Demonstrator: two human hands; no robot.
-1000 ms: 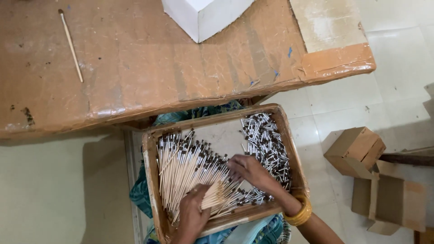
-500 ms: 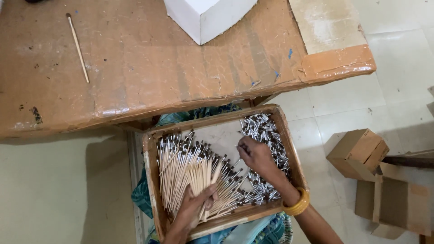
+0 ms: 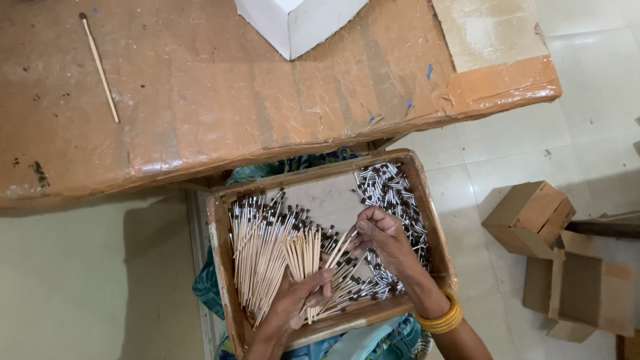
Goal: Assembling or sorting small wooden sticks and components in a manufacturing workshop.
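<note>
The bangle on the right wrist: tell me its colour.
The bangle is yellow-orange, seen best in the head view, just behind the right hand.

1 white box stands at the table's far edge. 2 brown cardboard cartons lie on the floor, right side, touching.

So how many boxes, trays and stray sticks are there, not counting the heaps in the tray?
White box on the table: 1
Brown cardboard boxes on the floor: 2, one small and one folded open
Tray of sticks: 1
Lone stick on the table: 1
Total: 5
</note>
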